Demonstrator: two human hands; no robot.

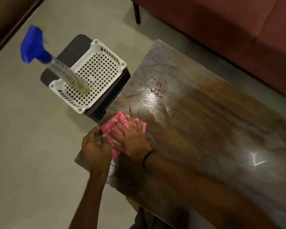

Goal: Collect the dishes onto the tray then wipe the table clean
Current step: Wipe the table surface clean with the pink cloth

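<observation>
Right hand [130, 138] presses flat, fingers spread, on the pink cloth [120, 129] at the table [205, 129] edge; left hand [94, 146] cups just beside it, contents unclear.

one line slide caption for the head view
Right hand presses pink cloth on table edge; left hand cupped below.

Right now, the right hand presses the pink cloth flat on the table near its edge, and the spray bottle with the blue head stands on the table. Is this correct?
Not quite. The right hand does press the pink cloth on the table near its edge, but the head view shows the spray bottle standing in the white basket beside the table.
</observation>
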